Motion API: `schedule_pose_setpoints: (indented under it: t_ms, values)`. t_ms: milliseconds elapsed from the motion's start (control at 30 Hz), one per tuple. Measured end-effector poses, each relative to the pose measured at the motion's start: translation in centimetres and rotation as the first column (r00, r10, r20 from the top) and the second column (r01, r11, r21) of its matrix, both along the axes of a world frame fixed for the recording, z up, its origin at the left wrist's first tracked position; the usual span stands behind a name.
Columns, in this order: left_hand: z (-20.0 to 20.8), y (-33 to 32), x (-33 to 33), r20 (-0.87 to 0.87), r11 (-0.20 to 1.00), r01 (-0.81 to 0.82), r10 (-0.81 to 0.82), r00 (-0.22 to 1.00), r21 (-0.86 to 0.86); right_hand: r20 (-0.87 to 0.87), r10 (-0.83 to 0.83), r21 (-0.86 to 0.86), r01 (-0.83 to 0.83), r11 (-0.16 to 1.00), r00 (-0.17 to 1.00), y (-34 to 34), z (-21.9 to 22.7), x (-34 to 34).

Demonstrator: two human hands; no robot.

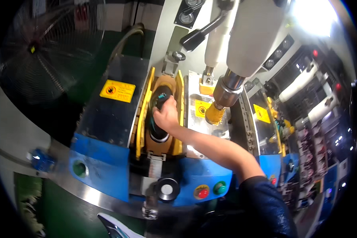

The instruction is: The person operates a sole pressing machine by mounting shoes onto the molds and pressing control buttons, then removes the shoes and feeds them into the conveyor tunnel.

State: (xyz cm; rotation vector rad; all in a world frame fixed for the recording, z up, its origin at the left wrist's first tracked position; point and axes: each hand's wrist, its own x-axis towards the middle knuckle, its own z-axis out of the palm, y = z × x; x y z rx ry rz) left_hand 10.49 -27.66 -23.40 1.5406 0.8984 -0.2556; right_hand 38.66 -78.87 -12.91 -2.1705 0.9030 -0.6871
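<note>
A black shoe (159,121) with small teal marks lies lengthwise in the machine's cradle, between two yellow side plates (144,125). From the lower right my right arm reaches in, and my right hand (167,115) is closed around the upper part of the shoe. The palm and fingertips are partly hidden. A brown pad (156,147) shows under the near end of the shoe. My left hand is out of sight. At the bottom edge, part of a white and dark shoe-like thing (117,229) shows, cut off by the frame.
Right of the cradle, a press head with a yellow tip (215,114) hangs over a metal plate. A black knob (167,189), a red button (202,193) and a green button (219,187) sit at the front. A large fan (32,48) stands far left. Racks of shoes (311,154) line the right.
</note>
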Motion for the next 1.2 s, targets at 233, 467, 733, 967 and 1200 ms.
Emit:
schedule_pose_setpoints:
  t_ms: [233,467,733,967,1200]
  values:
    - [-4.2,-5.9,-3.1,0.199,0.801,0.557,-0.596,0.778,0.218,-0.082,-0.035,-0.042,0.032,0.999,0.996,-3.4,0.3,-2.4]
    - [-4.5,-7.3,-6.1,0.330,0.603,0.715,-0.796,0.507,0.354,-0.149,0.616,-0.539,-0.586,0.605,0.774,7.0,8.2,-26.9]
    - [0.2,-8.0,-6.3,0.217,0.678,0.700,-0.735,0.642,0.225,-0.331,0.389,-0.268,-0.481,0.834,0.859,11.2,2.8,-45.0]
    - [7.5,-4.3,-21.1,0.011,0.803,0.097,-0.112,0.994,-0.588,0.090,0.633,0.381,-0.614,0.691,0.769,24.5,-5.8,-58.5]
    - [8.0,6.1,-26.0,0.090,0.849,-0.463,0.497,0.863,-0.255,0.104,0.801,0.282,-0.790,0.544,0.589,22.1,0.5,-55.9]
